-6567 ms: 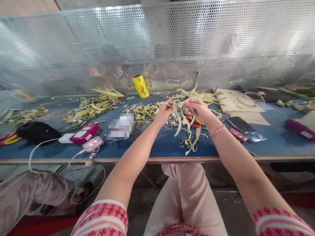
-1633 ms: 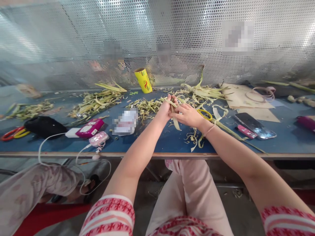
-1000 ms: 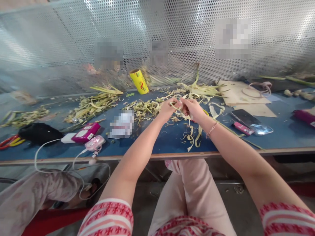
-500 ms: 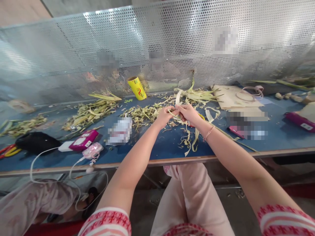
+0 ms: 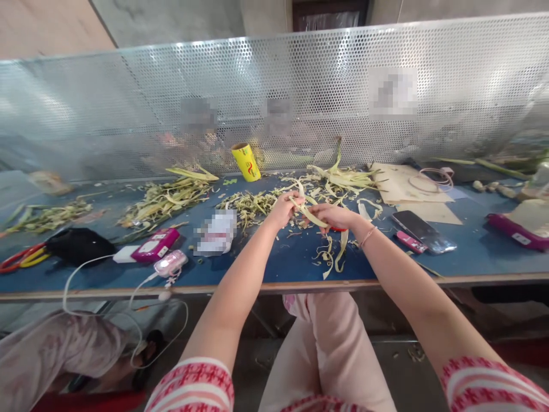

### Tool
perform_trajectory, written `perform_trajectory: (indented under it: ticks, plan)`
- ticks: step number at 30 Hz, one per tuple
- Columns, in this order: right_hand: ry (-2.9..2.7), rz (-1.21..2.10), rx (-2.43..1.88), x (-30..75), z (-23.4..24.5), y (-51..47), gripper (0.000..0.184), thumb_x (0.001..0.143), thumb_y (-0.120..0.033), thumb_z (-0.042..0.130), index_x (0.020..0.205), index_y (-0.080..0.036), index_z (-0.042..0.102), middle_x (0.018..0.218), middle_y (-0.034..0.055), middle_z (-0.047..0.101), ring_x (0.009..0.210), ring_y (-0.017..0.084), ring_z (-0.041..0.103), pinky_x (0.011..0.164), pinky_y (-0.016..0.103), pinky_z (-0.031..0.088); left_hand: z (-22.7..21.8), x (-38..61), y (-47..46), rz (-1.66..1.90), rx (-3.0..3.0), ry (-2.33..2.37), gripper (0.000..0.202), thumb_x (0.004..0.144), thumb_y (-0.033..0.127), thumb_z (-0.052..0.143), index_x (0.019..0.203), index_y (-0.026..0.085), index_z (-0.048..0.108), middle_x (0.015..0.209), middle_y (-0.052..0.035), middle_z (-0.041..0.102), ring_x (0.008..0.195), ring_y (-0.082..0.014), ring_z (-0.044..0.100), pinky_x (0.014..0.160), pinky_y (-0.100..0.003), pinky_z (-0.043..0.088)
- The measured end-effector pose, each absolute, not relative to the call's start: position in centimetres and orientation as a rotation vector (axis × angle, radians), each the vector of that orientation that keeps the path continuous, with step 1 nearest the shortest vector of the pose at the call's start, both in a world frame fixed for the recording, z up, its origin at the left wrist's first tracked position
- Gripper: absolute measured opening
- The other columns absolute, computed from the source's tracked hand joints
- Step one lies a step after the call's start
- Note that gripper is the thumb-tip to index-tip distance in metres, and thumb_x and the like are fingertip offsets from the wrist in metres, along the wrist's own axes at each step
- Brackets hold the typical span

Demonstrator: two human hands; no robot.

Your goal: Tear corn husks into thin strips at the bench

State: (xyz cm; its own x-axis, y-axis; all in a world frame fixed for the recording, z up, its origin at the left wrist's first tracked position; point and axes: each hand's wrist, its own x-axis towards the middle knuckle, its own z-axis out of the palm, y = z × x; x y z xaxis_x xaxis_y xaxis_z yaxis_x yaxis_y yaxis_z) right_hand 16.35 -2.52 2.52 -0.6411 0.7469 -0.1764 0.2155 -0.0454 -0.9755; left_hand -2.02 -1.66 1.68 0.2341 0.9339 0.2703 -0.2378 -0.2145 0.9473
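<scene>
Above the middle of the table, my left hand [image 5: 283, 210] is closed, its thumb and fingers pinching a pale green leaf strip [image 5: 316, 220]. The strip slants down to my right hand [image 5: 337, 216], whose bent fingers grip it near its lower end. A paler piece stands up by my left fingertips. Beneath the right hand shows part of a red object [image 5: 340, 229], mostly covered. Shredded leaf scraps [image 5: 251, 203] lie behind the left hand, and a bundle of long pale leaves [image 5: 343, 176] lies behind both. Curled strips [image 5: 342, 252] lie in front of the right hand.
A perforated metal screen [image 5: 317, 86] stands behind the blue table [image 5: 257, 269]. On it are a yellow tube [image 5: 246, 162], a phone [image 5: 422, 230], cardboard [image 5: 398, 180], a purple packet [image 5: 155, 245], a black pouch [image 5: 83, 249] and another leaf pile [image 5: 171, 200]. A person's leg is at lower left.
My right hand has moved slightly right and away from the left, and the strip now stretches between them. The upright pale piece has shifted toward my left fingertips. The view has tilted up slightly.
</scene>
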Motion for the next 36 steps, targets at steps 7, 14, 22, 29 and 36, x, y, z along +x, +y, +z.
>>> perform_trajectory:
  ticks: [7,14,22,29,36]
  plan:
    - [-1.977,1.034,-1.039,17.4,3.3,-2.0,0.016,0.074,-0.033,0.069,0.075,-0.017,0.068,0.062,-0.0016,0.061,0.057,0.01,0.056,0.054,0.022,0.045,1.0,-2.2,-1.1,1.167,1.398,0.874,0.022,0.058,0.028,0.071,0.061,0.018,0.051,0.05,0.0083,0.042,0.045,-0.0047,0.034,0.05,-0.022,0.025]
    - [-1.843,0.969,-1.017,18.4,4.0,-2.3,0.036,0.072,-0.047,0.07,0.057,-0.015,0.061,0.043,-0.0078,0.038,0.044,0.005,0.029,0.046,0.022,0.022,1.4,-1.9,-2.0,1.005,1.772,1.038,0.014,0.062,0.024,0.062,0.056,0.018,0.052,0.049,0.0069,0.041,0.049,-0.0073,0.035,0.053,-0.025,0.024]
    - [-1.567,1.576,-0.87,16.6,4.2,-4.4,0.044,0.076,-0.059,0.063,0.078,-0.016,0.059,0.049,-0.0026,0.057,0.033,0.002,0.023,0.036,0.021,0.008,1.5,-0.2,-4.0,0.836,1.925,1.004,0.004,0.063,0.016,0.058,0.065,0.017,0.062,0.057,0.0037,0.053,0.056,-0.0097,0.044,0.056,-0.025,0.033]
    - [-1.599,1.649,-0.995,16.5,3.6,-4.2,0.034,0.085,-0.046,0.052,0.065,-0.018,0.053,0.034,-0.0046,0.045,0.03,0.005,0.023,0.036,0.02,0.014,1.4,0.3,-4.8,0.863,1.9,0.958,0.007,0.068,0.018,0.058,0.061,0.016,0.06,0.057,0.0026,0.054,0.055,-0.0094,0.043,0.057,-0.025,0.034]
    - [-1.47,1.826,-0.881,16.7,4.2,-4.9,0.028,0.081,-0.038,0.06,0.063,-0.018,0.05,0.032,-0.0089,0.034,0.031,0.004,0.018,0.037,0.02,0.015,0.3,0.9,-5.8,0.948,1.916,0.846,0.013,0.081,0.029,0.056,0.077,0.02,0.063,0.072,-0.0029,0.061,0.066,-0.0149,0.053,0.064,-0.029,0.041]
